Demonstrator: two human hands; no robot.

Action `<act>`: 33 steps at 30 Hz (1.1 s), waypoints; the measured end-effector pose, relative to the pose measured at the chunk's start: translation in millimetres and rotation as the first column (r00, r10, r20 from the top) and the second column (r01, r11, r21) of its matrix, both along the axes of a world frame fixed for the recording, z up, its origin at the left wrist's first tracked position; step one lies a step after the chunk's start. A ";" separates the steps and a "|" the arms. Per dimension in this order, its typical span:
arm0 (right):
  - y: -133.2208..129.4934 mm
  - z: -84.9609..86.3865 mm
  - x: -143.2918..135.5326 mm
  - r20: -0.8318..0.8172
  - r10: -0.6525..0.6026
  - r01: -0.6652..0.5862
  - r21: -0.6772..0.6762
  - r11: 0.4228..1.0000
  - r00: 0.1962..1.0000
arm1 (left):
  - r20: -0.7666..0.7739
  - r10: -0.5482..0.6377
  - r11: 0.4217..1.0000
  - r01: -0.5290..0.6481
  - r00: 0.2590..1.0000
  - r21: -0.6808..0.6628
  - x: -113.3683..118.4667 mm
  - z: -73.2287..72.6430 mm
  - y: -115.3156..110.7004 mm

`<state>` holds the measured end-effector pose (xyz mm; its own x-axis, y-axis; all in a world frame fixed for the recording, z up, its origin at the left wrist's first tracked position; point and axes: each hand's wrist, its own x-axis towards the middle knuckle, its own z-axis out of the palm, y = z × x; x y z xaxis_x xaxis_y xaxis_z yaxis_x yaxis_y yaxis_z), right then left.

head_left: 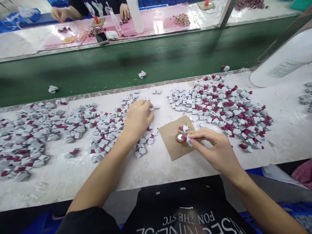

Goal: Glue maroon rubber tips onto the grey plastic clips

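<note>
My right hand [216, 149] pinches a small grey-and-maroon plastic piece [187, 139] between thumb and forefinger. The maroon end of this piece meets a round bottle cap [180, 137] that looks wet inside. Beneath the cap lies a square of brown cardboard [170, 146] with damp spots. Another grey-and-maroon piece [184, 128] rests on the cardboard just beyond the cap. My left hand [137, 118] is over the right edge of a heap of grey and maroon pieces [107, 133]. Its fingers curl down and close among grey pieces, and what is in them is mostly hidden.
A large pile of joined grey-and-maroon pieces [226, 107] spreads on the right. A white bottle [280, 61] stands behind it. Beyond the table edge runs a green belt [109, 71] with a few stray pieces. Across it, a co-worker's hands [60, 14] work at a pink-covered table [156, 19].
</note>
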<state>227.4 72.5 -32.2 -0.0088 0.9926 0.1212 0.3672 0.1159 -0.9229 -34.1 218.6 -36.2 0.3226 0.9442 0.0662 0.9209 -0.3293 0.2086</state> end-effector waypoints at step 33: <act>49.8 3.1 6.0 -0.596 -0.185 0.145 -0.114 0.983 0.781 | 0.867 0.342 0.779 0.406 0.363 -0.477 68.6 39.7 -27.8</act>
<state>233.4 122.3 -29.1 0.2109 0.9774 -0.0114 -0.2563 0.0441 -0.9656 34.5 190.8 3.6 0.4452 0.8808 -0.1613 0.0255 0.1676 0.9855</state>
